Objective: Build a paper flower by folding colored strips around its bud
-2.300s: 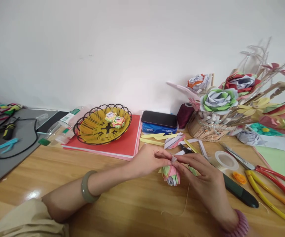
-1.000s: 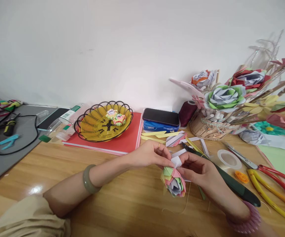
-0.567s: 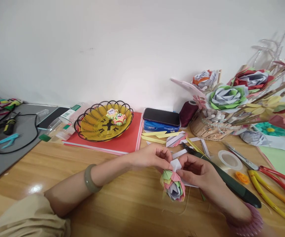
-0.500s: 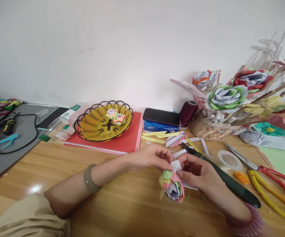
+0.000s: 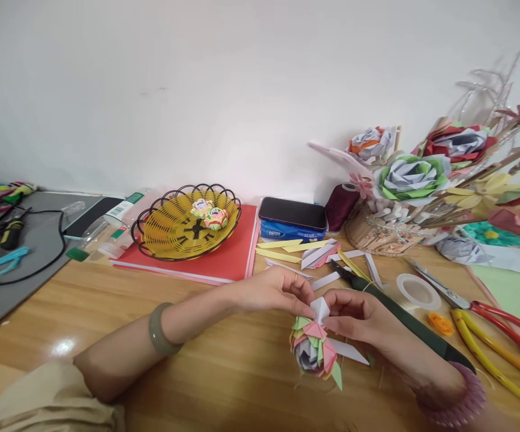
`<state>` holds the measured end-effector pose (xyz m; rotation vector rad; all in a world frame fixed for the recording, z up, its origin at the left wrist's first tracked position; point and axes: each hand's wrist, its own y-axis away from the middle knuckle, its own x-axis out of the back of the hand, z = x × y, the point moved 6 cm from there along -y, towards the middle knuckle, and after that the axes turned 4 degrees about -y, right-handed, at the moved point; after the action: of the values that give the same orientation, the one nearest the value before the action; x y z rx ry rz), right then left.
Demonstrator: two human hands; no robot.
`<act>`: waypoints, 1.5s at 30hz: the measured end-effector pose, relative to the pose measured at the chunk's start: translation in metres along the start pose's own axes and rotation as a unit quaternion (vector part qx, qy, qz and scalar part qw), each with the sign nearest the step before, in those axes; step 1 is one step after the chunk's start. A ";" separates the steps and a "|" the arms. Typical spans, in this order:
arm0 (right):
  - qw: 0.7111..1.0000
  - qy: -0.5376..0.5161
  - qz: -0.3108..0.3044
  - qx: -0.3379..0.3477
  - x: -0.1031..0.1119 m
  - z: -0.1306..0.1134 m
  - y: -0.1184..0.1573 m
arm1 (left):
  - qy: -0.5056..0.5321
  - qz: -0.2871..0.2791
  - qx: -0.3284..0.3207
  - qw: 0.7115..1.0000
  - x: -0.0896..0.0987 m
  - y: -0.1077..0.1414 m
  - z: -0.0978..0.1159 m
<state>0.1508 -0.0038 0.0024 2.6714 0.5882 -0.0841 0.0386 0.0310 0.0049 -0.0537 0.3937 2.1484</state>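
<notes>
A folded paper flower (image 5: 314,348) in pink, green, yellow and pale grey hangs below my fingers, its grey centre facing down and toward me. A small white folded paper piece (image 5: 319,309) stands at its upper edge. My left hand (image 5: 289,292) pinches beside the white piece and the flower's top from the left. On the right, thumb and fingers of my right hand (image 5: 354,312) close on the white piece. A white paper strip (image 5: 348,351) lies just under my right hand.
A yellow woven basket (image 5: 170,231) with two small paper flowers rests on red paper (image 5: 237,258). Paper strips, dark-handled pliers (image 5: 403,318), a tape roll (image 5: 418,291), scissors (image 5: 448,294) and yellow-handled pliers (image 5: 489,360) lie right. Behind them stands a flower-filled pot (image 5: 376,231).
The paper flower has turned, its grey centre now pointing further left, with a green tip showing lower right. Both hands stay close together around the white piece. The view has shifted slightly.
</notes>
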 end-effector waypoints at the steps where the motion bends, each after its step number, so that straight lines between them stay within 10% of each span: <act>1: 1.000 0.001 -0.001 -0.001 -0.001 0.000 0.000 | -0.011 0.001 0.001 1.000 0.000 0.000 0.000; 45: 0.994 0.071 0.070 0.050 0.006 -0.003 -0.005 | -0.069 0.069 0.011 0.995 0.015 -0.005 -0.004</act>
<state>0.1539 0.0032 0.0025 2.8246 0.4474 0.1197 0.0330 0.0444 -0.0029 0.1375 0.3481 2.2680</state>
